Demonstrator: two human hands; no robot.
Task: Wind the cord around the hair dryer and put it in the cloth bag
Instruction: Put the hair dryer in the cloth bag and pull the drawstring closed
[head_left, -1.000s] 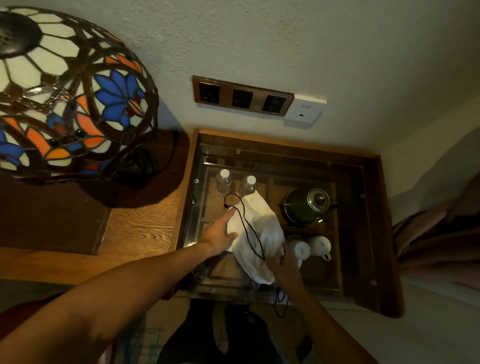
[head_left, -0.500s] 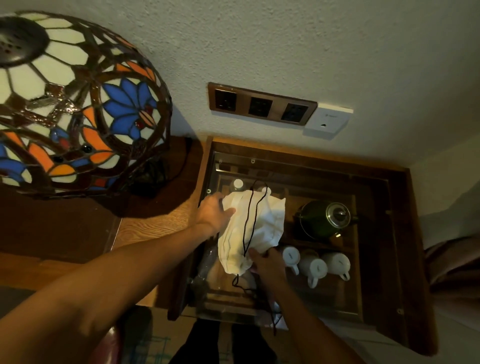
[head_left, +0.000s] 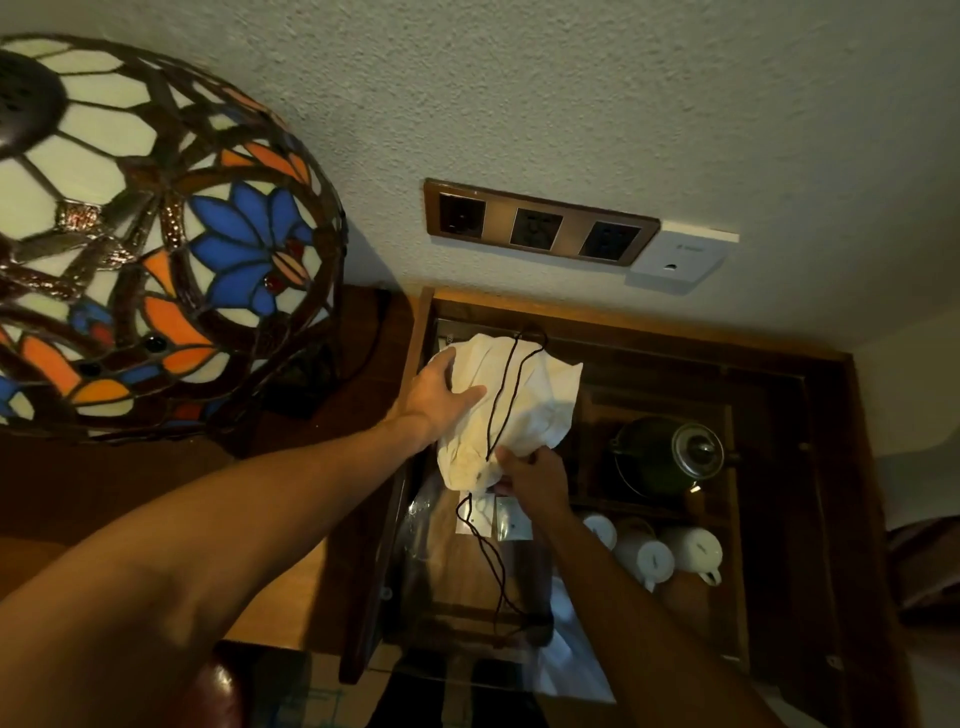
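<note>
Hands at work over glass-topped cabinet (head_left: 810, 395): my right hand (head_left: 535, 475) pinches lower end of white cloth bag (head_left: 524, 395), black drawstring (head_left: 498, 566) trailing toward 6 o'clock. My left hand (head_left: 441, 392), fingers flat, presses bag's side at 9 o'clock. Bag w/ contents hidden lies on glass. Kettle (head_left: 670, 457) at 3 o'clock; stained-glass lamp (head_left: 140, 234) far left.

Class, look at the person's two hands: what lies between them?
In the head view, the white cloth bag spans the gap between the left hand and right hand, with its black drawstring running down across it.
</note>
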